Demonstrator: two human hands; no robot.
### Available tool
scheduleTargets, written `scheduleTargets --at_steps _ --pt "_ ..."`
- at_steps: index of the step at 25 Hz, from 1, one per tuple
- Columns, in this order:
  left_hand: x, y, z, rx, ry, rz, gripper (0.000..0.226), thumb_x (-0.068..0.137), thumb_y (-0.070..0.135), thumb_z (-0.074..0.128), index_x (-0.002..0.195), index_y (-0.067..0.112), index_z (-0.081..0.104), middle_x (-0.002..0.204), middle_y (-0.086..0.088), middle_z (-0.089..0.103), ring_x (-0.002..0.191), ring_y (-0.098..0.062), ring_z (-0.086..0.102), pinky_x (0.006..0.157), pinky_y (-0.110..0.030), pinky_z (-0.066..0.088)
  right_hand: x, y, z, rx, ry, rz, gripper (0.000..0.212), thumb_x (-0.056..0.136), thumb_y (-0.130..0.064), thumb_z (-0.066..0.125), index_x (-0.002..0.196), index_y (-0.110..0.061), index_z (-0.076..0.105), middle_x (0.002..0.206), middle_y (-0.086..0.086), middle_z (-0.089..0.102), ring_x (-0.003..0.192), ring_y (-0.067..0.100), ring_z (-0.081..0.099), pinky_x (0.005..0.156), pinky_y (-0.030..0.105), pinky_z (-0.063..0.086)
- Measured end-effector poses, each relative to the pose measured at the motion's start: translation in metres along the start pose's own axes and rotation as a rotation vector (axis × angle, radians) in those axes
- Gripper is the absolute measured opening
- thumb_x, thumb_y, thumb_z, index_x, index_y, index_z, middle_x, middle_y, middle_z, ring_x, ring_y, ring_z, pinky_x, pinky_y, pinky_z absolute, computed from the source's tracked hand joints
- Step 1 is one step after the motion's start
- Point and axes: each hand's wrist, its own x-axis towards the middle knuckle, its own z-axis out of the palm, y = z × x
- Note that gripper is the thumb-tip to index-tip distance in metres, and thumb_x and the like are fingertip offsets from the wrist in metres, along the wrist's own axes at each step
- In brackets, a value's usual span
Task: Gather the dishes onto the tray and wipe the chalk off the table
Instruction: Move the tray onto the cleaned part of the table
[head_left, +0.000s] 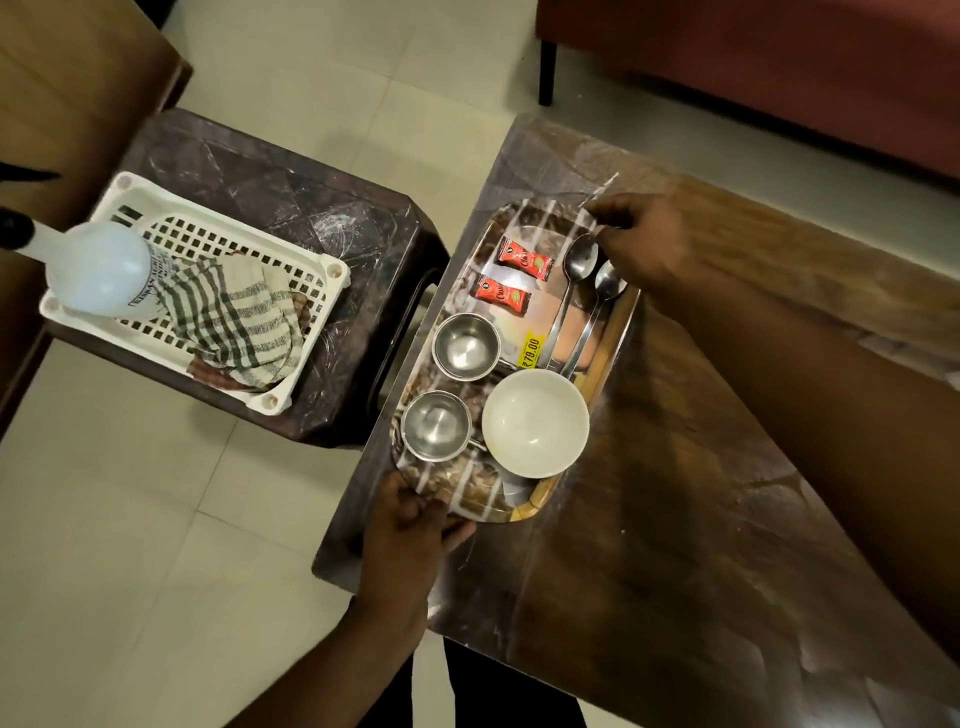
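A patterned oval tray (470, 496) lies at the left edge of the brown table (675, 519). On it are a white bowl (535, 423), two small steel bowls (466, 345) (436, 426), two steel spoons (576, 280) (605, 291) and two red sachets (524, 258) (501, 294). My left hand (410, 519) grips the tray's near rim. My right hand (641, 241) holds the far rim beside the spoon heads. Faint white chalk smears (769, 525) show on the table to the right of the tray.
A dark plastic stool (332, 228) stands left of the table, carrying a white slotted basket (296, 374) with a checked cloth (234, 322) and a white spray bottle (98, 270). Tiled floor lies between. A dark red sofa (779, 67) is beyond the table.
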Motion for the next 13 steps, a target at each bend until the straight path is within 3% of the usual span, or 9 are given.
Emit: scheduleTargets --at_steps 2,5,7,10,13 --pt "-0.008 0.004 -0.005 0.008 -0.008 0.023 0.033 0.103 -0.012 0.059 0.112 0.020 0.062 0.101 -0.002 0.083 0.097 -0.026 0.081 0.062 -0.031 0.068 -0.009 0.002 -0.008 0.048 0.009 0.017 0.039 0.104 0.000 0.059 0.138 -0.014 0.070 0.138 0.004 0.072 0.117 0.018 0.071 0.100 0.037 0.061" --pt "-0.032 0.013 -0.013 0.053 -0.022 0.035 0.035 0.102 -0.013 0.061 0.131 0.006 0.058 0.123 -0.021 0.074 0.097 -0.032 0.077 0.060 -0.029 0.068 -0.032 0.005 -0.030 0.071 0.014 0.036 0.037 0.105 -0.004 0.059 0.139 -0.013 0.070 0.136 0.005 0.073 0.115 0.023 0.073 0.101 0.041 0.061" --pt "-0.055 0.017 -0.019 0.093 -0.047 0.045 0.042 0.100 -0.014 0.062 0.140 -0.001 0.055 0.128 -0.027 0.073 0.091 -0.031 0.079 0.061 -0.030 0.068 -0.055 0.005 -0.050 0.079 0.018 0.051 0.035 0.106 -0.007 0.059 0.138 -0.014 0.071 0.129 0.006 0.076 0.105 0.021 0.074 0.089 0.035 0.063" --pt "-0.098 0.020 -0.026 0.153 -0.094 0.046 0.037 0.101 -0.009 0.065 0.134 0.007 0.062 0.117 -0.021 0.081 0.085 -0.027 0.085 0.065 -0.033 0.070 -0.098 0.010 -0.087 0.095 0.064 0.074 0.031 0.105 -0.010 0.062 0.134 -0.015 0.074 0.118 0.005 0.079 0.092 0.019 0.074 0.071 0.027 0.058" --pt "-0.143 0.020 -0.025 0.199 -0.163 0.029 0.028 0.103 -0.007 0.063 0.123 0.012 0.065 0.105 -0.012 0.086 0.088 -0.027 0.086 0.070 -0.038 0.071 -0.150 0.017 -0.133 0.084 0.119 0.105 0.027 0.104 -0.010 0.064 0.126 -0.016 0.077 0.109 0.002 0.080 0.094 0.021 0.076 0.084 0.039 0.064"
